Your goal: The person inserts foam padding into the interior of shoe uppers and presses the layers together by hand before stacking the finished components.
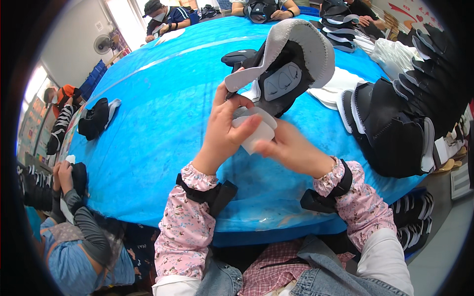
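My left hand (224, 129) is closed on the lower end of a black shoe upper (291, 101), which is raised and tilted over the table. The upper has a light grey stitched edge (316, 52) and a grey tongue patch. My left thumb also lies against a whitish, translucent rounded piece (260, 132) at the near end of the upper. My right hand (295, 152) pinches the near edge of that piece between thumb and fingers. Some fingers of both hands are hidden behind the piece and the upper.
A blue-covered table (153, 108) spreads beneath. Tall stacks of black uppers (395, 128) stand at the right, beside white sheets (338, 85). Another black upper (98, 118) lies at the left. Co-workers sit around the far and left edges; one person's hands (63, 176) hold a black piece.
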### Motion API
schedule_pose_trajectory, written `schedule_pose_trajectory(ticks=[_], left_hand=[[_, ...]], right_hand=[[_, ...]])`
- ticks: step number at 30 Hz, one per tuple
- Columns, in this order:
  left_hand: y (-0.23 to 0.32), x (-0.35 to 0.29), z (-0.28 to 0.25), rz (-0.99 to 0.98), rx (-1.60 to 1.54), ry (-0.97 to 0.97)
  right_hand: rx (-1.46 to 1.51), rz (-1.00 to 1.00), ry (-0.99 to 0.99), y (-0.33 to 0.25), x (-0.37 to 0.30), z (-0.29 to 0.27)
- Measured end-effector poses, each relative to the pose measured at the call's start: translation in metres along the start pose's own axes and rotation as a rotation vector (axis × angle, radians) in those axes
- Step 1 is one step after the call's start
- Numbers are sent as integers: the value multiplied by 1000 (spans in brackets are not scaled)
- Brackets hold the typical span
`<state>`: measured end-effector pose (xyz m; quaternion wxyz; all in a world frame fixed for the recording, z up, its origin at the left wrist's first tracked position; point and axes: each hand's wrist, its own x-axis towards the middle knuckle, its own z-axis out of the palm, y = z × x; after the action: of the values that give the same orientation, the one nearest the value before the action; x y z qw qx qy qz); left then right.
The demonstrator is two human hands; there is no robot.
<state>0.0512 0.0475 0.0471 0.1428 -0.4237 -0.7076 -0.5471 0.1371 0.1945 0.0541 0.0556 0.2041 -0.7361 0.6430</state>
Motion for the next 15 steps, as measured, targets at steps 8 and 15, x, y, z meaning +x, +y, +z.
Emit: schedule_pose_trajectory(ticks=[8, 15], left_hand=[[5, -1, -3, -76, -42, 47], [-3, -2, -9, -21, -48, -24]], right_hand=[[-35, 180, -29, -1, 1, 1], [95, 80, 103, 7, 4, -6]])
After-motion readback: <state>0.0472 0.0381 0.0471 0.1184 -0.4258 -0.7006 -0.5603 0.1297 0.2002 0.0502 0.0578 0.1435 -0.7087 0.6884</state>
